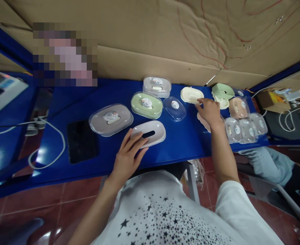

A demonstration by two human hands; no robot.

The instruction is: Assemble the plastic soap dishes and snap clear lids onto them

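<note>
My left hand [128, 157] rests with fingers spread on the near end of a white soap-dish tray [151, 133] with a dark slot, which lies on the blue table [183, 143]. My right hand [208, 110] reaches forward, its fingertips touching the near edge of a cream soap dish [191, 94]; a pale pink piece [203, 122] lies partly hidden under the palm. A loose clear lid [175, 108] lies between my hands.
Lidded dishes stand behind: grey [111, 119], green [146, 105], and a clear-topped white one [157, 86]. To the right are a green dish [222, 91], a pink one [238, 107] and clear lids [245, 129]. A black tablet [81, 140] and white cable [53, 136] lie left. Another person's legs [269, 163] show at right.
</note>
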